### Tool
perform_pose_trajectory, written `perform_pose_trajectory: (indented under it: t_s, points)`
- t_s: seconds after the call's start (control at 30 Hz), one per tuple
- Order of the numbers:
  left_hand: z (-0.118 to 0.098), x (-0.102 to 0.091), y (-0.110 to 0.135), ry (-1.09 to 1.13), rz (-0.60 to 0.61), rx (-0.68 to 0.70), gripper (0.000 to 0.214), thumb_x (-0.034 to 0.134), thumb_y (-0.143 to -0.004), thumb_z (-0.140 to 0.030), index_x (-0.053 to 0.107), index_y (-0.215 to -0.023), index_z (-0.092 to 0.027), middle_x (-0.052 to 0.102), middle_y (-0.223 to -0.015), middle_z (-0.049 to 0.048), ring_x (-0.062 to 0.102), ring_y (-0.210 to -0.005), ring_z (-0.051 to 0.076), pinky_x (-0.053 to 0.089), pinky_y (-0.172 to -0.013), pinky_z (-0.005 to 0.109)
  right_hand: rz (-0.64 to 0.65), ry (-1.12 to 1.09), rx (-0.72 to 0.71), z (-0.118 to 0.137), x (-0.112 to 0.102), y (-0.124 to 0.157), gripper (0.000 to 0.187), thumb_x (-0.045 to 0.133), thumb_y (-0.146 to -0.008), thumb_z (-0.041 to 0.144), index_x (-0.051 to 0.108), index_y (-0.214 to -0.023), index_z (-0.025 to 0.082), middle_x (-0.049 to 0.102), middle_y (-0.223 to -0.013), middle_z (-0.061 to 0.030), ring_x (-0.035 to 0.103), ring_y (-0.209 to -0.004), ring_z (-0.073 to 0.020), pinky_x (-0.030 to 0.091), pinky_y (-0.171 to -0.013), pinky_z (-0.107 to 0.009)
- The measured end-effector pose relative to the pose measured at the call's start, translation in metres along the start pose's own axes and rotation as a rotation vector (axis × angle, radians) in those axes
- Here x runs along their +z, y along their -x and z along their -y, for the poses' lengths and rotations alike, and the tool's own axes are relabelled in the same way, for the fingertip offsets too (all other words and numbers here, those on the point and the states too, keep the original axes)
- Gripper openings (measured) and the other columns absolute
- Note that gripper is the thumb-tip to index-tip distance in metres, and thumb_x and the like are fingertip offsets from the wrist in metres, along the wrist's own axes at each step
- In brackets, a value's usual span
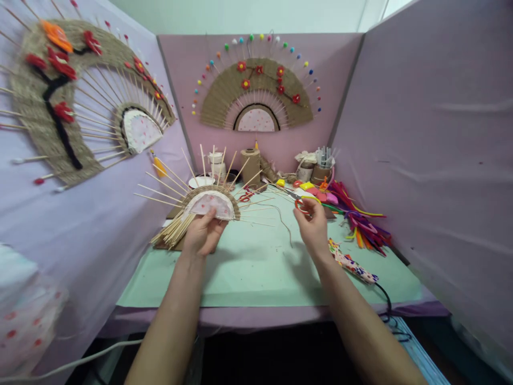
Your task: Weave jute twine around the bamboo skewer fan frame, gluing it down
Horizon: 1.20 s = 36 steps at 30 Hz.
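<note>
My left hand (206, 235) grips a half-round fan frame (210, 203) by its lower edge, thumb on the white dotted centre panel. Woven twine rings the panel, and thin wooden sticks spread outward from it. A loose length of twine (284, 224) trails from near the fan's right side down onto the table. In my right hand (313, 227) is a pair of scissors (301, 203) with red and yellow handles, fingers closed about the handles. The scissor blades point left toward the fan's sticks, apart from the woven part. A bundle of sticks (172, 232) lies behind my left hand.
Two finished fans, one on the left wall (30, 101) and one on the back wall (216, 101), hang around the table (256, 283). A twine roll (250, 164) stands at the back. Pipe cleaners (366, 227) and a patterned glue gun (352, 264) with a black cord lie right.
</note>
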<state>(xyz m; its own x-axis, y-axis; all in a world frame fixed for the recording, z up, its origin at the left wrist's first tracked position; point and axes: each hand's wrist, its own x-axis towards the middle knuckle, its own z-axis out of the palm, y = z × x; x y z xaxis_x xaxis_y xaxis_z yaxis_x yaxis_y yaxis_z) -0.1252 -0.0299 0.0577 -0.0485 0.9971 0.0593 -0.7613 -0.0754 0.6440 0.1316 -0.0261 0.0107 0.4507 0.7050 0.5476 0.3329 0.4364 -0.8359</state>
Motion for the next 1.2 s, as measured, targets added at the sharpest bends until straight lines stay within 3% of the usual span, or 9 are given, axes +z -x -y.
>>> perform_pose_trajectory:
  t_s: [0.07,0.17,0.3,0.43,0.53,0.73,0.93,1.1,1.2]
  points:
    - [0.005,0.005,-0.009,0.038,0.045,0.003,0.026,0.060,-0.083,-0.003,0.065,-0.101,-0.021,0.073,-0.100,0.0027,0.067,-0.095,0.014,0.052,-0.092,0.032,-0.093,-0.077,0.018,0.003,-0.004,-0.005,0.030,0.064,-0.078,0.035,0.058,-0.101,0.017,0.061,-0.096,-0.0060,0.059,-0.085,-0.0181,0.049,-0.076,-0.034]
    - [0.025,0.013,-0.020,0.088,0.055,0.014,0.026,0.060,-0.082,-0.001,0.065,-0.097,-0.022,0.074,-0.095,0.0002,0.067,-0.093,0.013,0.050,-0.095,0.032,-0.125,-0.059,-0.099,0.021,-0.007,0.000,0.019,0.060,-0.085,0.033,0.062,-0.095,0.017,0.063,-0.087,-0.0037,0.060,-0.082,-0.0173,0.048,-0.076,-0.033]
    - [0.056,0.017,-0.023,0.109,0.085,0.031,0.024,0.068,-0.077,-0.002,0.067,-0.091,-0.022,0.074,-0.092,-0.0017,0.066,-0.092,0.012,0.047,-0.098,0.032,0.090,0.076,-0.357,0.050,0.000,0.016,0.019,0.051,-0.093,0.028,0.066,-0.086,0.019,0.065,-0.079,-0.0028,0.060,-0.079,-0.0174,0.047,-0.080,-0.035]
    - [0.077,0.015,-0.013,0.042,0.138,0.065,0.027,0.078,-0.069,-0.010,0.068,-0.093,-0.019,0.073,-0.096,0.0005,0.065,-0.097,0.014,0.046,-0.100,0.032,0.286,0.170,-0.613,0.063,0.021,0.025,0.024,0.052,-0.092,0.022,0.062,-0.113,0.019,0.062,-0.112,-0.0112,0.057,-0.107,-0.0223,0.046,-0.094,-0.040]
    - [0.083,0.015,-0.005,-0.017,0.122,0.083,0.030,0.080,-0.067,-0.015,0.069,-0.094,-0.018,0.072,-0.099,0.0019,0.065,-0.097,0.015,0.048,-0.096,0.030,0.365,0.222,-0.716,0.065,0.038,0.027,0.034,0.050,-0.091,0.018,0.057,-0.124,0.019,0.057,-0.122,-0.0138,0.052,-0.116,-0.0240,0.045,-0.098,-0.043]
    - [0.086,0.023,0.005,-0.111,0.081,0.152,0.024,0.075,-0.071,-0.012,0.071,-0.094,-0.018,0.072,-0.104,0.0016,0.062,-0.108,0.018,0.046,-0.100,0.028,0.420,0.292,-0.757,0.062,0.055,0.027,0.038,0.046,-0.091,0.016,0.055,-0.127,0.023,0.058,-0.121,-0.0110,0.049,-0.118,-0.0249,0.043,-0.101,-0.045]
    - [0.090,0.021,0.005,-0.185,0.050,0.109,0.030,0.073,-0.071,-0.007,0.071,-0.098,-0.019,0.073,-0.105,0.0025,0.060,-0.115,0.020,0.045,-0.102,0.029,0.389,0.347,-0.767,0.062,0.051,0.026,0.037,0.046,-0.091,0.018,0.055,-0.126,0.023,0.058,-0.120,-0.0110,0.050,-0.117,-0.0257,0.044,-0.099,-0.045]
    - [0.088,0.024,0.007,-0.130,0.117,0.102,0.029,0.073,-0.073,-0.015,0.071,-0.101,-0.019,0.073,-0.106,0.0023,0.063,-0.110,0.022,0.046,-0.101,0.033,0.187,0.251,-0.770,0.067,0.040,0.029,0.051,0.053,-0.087,0.020,0.043,-0.137,0.027,0.049,-0.132,-0.0116,0.046,-0.125,-0.0270,0.039,-0.103,-0.047]
    - [0.087,0.025,0.009,-0.142,0.112,0.095,0.022,0.073,-0.073,-0.015,0.072,-0.096,-0.017,0.073,-0.102,0.0033,0.063,-0.108,0.024,0.045,-0.100,0.032,0.213,0.308,-0.825,0.066,0.041,0.032,0.047,0.054,-0.086,0.019,0.050,-0.132,0.029,0.054,-0.126,-0.0090,0.049,-0.118,-0.0270,0.038,-0.101,-0.046]
